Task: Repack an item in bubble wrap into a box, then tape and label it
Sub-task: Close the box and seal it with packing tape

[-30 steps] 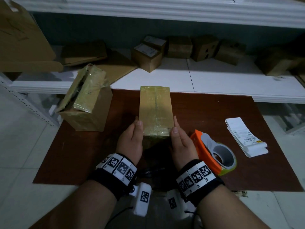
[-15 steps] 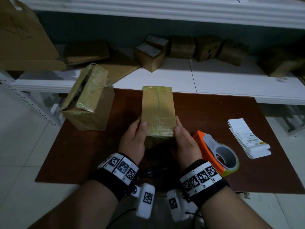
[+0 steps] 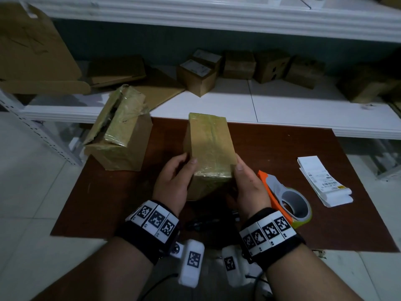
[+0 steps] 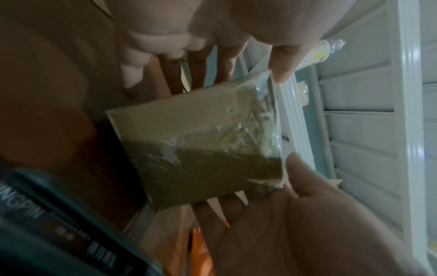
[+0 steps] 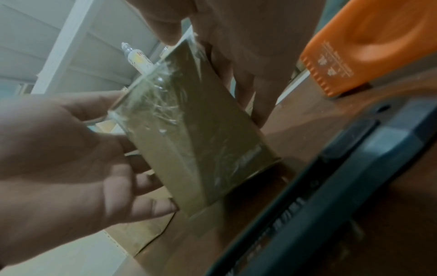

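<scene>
A long cardboard box sealed with clear tape sits at the middle of the brown table, its near end lifted and turned slightly. My left hand grips the near left side, thumb on the top edge and fingers along the side. My right hand grips the near right corner the same way. The left wrist view shows the box's taped end face between both hands. It also appears in the right wrist view. An orange tape dispenser lies just right of my right hand. A stack of white labels lies further right.
An opened, taped carton stands at the table's left rear corner. A dark device lies at the near table edge under my wrists. Several small cartons and flat cardboard sit on the white shelf behind.
The box's near end has come up off the table and turned slightly. My left fingers have moved further round its left side. The dispenser and labels have not moved.
</scene>
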### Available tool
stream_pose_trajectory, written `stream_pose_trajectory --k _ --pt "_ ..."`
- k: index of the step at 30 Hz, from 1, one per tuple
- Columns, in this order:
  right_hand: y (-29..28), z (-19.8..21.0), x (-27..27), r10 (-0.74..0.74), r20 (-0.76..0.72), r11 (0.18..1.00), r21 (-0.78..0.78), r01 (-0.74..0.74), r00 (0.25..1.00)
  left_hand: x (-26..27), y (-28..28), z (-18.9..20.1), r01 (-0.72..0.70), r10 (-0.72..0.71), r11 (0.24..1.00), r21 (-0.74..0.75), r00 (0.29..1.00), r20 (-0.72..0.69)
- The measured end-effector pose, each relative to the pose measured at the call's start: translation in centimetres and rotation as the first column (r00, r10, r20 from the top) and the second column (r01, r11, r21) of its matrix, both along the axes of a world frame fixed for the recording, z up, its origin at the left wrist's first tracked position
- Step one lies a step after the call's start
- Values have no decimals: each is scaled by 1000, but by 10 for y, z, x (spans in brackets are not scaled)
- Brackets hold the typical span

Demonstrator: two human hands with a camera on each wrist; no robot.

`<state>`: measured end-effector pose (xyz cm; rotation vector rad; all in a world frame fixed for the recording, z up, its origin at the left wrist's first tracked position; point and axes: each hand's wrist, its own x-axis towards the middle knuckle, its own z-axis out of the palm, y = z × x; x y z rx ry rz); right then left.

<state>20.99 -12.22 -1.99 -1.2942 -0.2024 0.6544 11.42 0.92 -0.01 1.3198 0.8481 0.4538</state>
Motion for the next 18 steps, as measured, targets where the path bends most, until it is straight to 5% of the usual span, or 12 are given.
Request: stream_pose_trajectory --k 9,18 --pt "-10 1 2 -42 -101 999 1 43 994 -11 1 -6 84 -77 979 184 996 -45" --pt "-8 -2 -8 -60 -31 997 -40 59 998 -4 4 -8 20 -26 994 -106 998 -49"
